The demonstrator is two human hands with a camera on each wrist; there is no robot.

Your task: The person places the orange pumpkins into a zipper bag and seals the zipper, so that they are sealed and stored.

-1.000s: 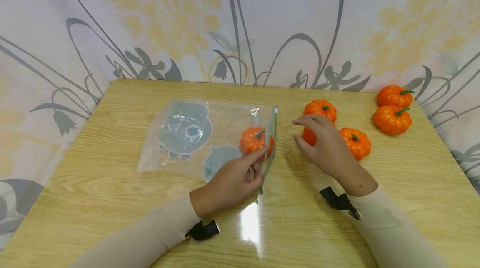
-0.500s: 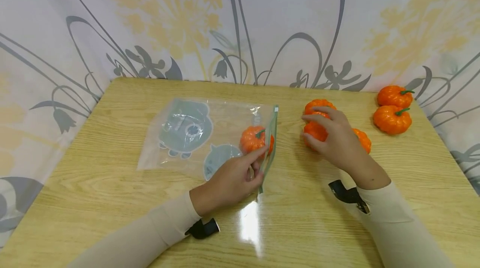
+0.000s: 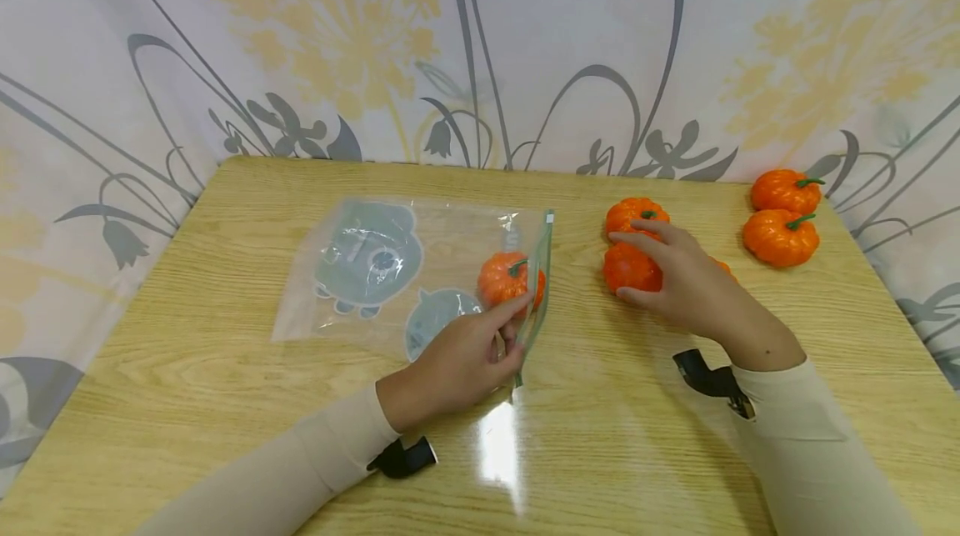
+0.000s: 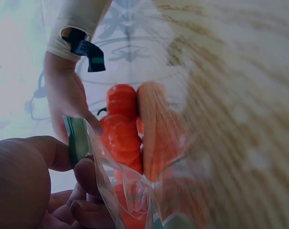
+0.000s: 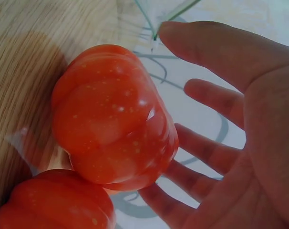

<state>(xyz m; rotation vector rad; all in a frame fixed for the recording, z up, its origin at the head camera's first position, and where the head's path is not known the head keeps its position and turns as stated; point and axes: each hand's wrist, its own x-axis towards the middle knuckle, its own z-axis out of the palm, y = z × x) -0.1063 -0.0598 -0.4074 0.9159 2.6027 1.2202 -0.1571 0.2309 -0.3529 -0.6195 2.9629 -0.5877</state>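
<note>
My left hand (image 3: 457, 357) pinches the green zip edge of a clear plastic zip bag (image 3: 457, 227) with blue-green prints, lying flat on the table. Inside, close to the mouth, sits an orange toy pumpkin (image 3: 498, 276) with a green stem. In the left wrist view, thumb and fingers squeeze the green strip (image 4: 78, 143), and the bag's mouth gapes. My right hand (image 3: 693, 286) spreads over another orange pumpkin (image 3: 628, 269), its fingers loosely bent about it. The right wrist view shows that pumpkin (image 5: 111, 119) beside the palm, thumb standing apart from it.
Directly behind the pumpkin by my right hand is one more pumpkin (image 3: 636, 211). Another (image 3: 725, 268) is mostly covered by that hand. Two pumpkins (image 3: 786, 191) (image 3: 780, 237) sit at the back right corner. A flowered cloth (image 3: 495, 52) rises along the table's (image 3: 262, 428) back edge.
My right hand has shifted right and slightly down, from the left side of the pumpkin to around it, uncovering more of it. The left hand and bag stay as they were.
</note>
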